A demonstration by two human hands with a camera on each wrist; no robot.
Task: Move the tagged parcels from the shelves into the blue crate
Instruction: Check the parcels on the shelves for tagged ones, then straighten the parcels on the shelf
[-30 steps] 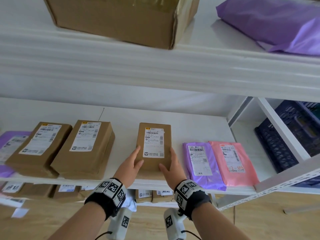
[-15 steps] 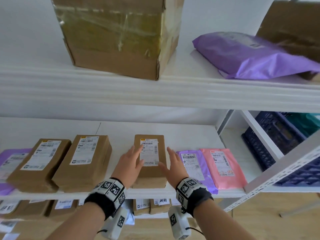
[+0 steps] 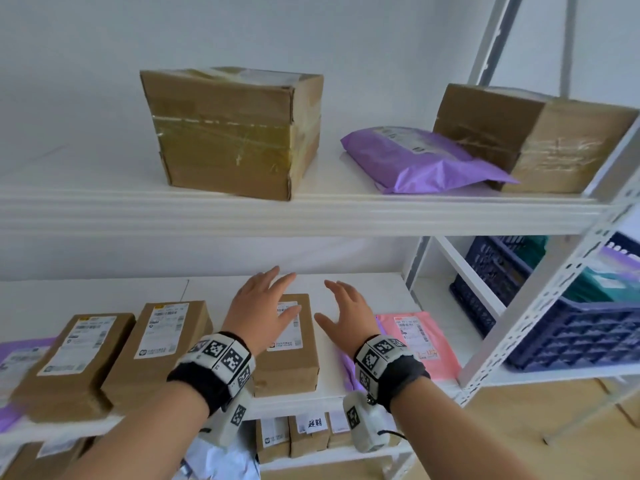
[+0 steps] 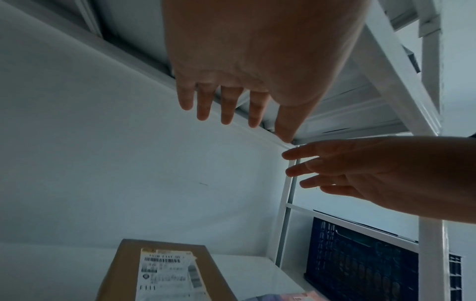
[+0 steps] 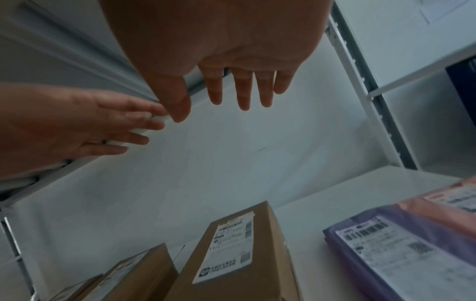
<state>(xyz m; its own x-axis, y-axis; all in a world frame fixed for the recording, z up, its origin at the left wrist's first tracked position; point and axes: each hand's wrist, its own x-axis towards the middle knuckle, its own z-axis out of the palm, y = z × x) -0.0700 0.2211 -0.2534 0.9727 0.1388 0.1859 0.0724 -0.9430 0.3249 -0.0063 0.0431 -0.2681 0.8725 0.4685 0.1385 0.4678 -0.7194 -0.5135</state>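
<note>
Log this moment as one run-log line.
left hand: open, empty | right hand: open, empty | small brown cardboard parcel: on shelf, unheld

matt cardboard box (image 3: 287, 344), glossy purple mailer (image 3: 419, 161)

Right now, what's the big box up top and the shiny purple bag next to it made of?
The big box looks like brown cardboard, matte with creased edges, wrapped in glossy clear tape. The purple bag seems thin plastic film: it wrinkles, puffs and catches light.
</note>
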